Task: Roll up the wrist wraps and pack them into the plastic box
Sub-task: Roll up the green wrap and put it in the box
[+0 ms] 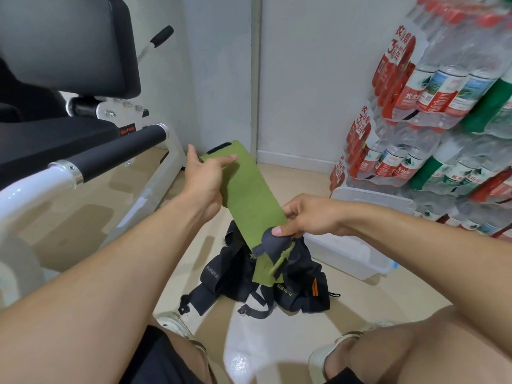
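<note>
I note the flat olive-green fabric wrist wrap (250, 195) stretched taut mid-frame, left hand (206, 177) pinching its far end, right hand (307, 217) gripping the near dark end, apparently straightening it for rolling; translucent plastic box (357, 256) waits centre right.

The wrist wrap (250, 194) held up at centre is olive green with a black strip at its 11 o'clock end and a dark grey patch at its 5 o'clock end. The pile of wraps (257, 284) below it is black with orange stripes and pale lettering. At 3 o'clock the plastic box (352, 252) is translucent white; the bottle packs (432, 106) above show red, green and blue labels with red caps.
</note>
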Demonstrator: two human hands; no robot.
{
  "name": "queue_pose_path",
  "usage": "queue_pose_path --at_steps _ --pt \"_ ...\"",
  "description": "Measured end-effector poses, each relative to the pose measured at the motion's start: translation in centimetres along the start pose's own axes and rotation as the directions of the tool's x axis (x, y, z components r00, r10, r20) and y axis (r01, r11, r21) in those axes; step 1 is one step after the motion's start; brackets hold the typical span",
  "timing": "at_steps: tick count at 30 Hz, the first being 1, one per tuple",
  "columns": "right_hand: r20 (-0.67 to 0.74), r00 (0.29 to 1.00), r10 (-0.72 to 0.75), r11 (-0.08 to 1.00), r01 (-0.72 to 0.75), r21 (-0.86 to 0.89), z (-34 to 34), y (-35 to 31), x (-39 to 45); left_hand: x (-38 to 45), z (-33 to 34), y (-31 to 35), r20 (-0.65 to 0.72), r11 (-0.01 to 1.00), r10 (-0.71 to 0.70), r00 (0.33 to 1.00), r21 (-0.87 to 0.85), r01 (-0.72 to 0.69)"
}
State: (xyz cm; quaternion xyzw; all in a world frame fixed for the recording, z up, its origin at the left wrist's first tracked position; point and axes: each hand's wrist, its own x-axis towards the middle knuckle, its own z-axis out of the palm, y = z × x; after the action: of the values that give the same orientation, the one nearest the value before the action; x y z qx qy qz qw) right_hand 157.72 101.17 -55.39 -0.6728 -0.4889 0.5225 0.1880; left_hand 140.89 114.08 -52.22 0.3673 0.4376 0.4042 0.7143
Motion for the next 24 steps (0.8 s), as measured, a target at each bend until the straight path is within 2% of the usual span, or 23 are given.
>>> queue_pose_path --at_steps 3,6,9,11,14,17,18,20,22,24 --pt "-0.011 0.998 0.057 0.995 -0.057 -0.084 0.1 0.7 0.6 0.1 -0.1 0.1 -0.074 0.999 0.042 0.996 0.003 -0.042" --pt "0.035 0.992 0.12 0.966 -0.108 -0.235 0.1 1.6 0.7 0.9 -0.6 -0.2 -0.155 0.995 0.091 0.984 -0.022 -0.095" --pt "0.103 0.978 0.179 0.942 -0.14 -0.304 0.0 1.7 0.1 1.2 -0.9 -0.5 -0.097 0.995 0.097 0.991 0.035 -0.094" --pt "0.095 0.983 0.159 0.966 -0.135 -0.222 -0.4 0.9 -0.4 0.7 -0.5 -0.8 0.005 0.993 0.071 0.997 0.099 -0.071" --pt "0.012 0.994 0.112 0.991 -0.113 0.064 -1.7 0.1 -0.8 -0.5 0.0 -1.2 0.139 0.963 0.054 0.989 0.256 -0.088" --pt "-0.186 0.977 0.106 0.922 -0.027 0.386 -2.3 0.2 -0.5 -1.3 0.5 -1.7 0.245 0.926 0.033 0.969 0.357 -0.122" --pt "-0.273 0.956 0.11 0.917 0.009 0.4 -2.2 0.2 -0.4 -1.4 0.6 -1.7 0.27 0.911 0.02 0.963 0.391 -0.129" --pt "-0.409 0.91 0.064 0.951 0.069 0.303 -2.2 0.5 0.1 -1.6 0.7 -1.6 0.307 0.877 0.01 0.952 0.455 -0.156" --pt "-0.436 0.9 -0.018 0.962 0.135 0.239 -2.3 0.5 0.2 -1.9 0.7 -1.5 0.337 0.832 0.016 0.941 0.518 -0.199" --pt "-0.377 0.923 -0.073 0.954 0.176 0.244 -2.2 0.3 0.0 -2.1 0.6 -1.5 0.376 0.785 0.023 0.926 0.567 -0.25"
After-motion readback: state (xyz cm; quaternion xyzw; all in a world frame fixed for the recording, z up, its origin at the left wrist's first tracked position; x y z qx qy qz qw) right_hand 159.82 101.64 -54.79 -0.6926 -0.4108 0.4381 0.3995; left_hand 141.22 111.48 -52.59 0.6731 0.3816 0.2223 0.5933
